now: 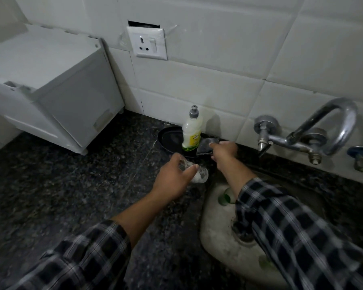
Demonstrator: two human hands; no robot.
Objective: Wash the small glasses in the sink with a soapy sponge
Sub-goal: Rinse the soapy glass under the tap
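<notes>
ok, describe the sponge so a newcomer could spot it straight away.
Start at the chrome tap on the tiled wall and follow the back of the counter leftward to the upright soap bottle. Just right of that bottle's base is the sponge, pinched by the right hand. It is the only flat, dark grey pad there; the left hand holds a clear glass instead.

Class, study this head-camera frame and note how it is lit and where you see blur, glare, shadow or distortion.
Head view: dim, flat light over the granite counter; wide-angle bending curves the wall tiles; motion blur smears the checked sleeves and the glass in the left hand; the sponge in the right hand reads dark; glints on the tap; soft shadow beside the bottle.
</notes>
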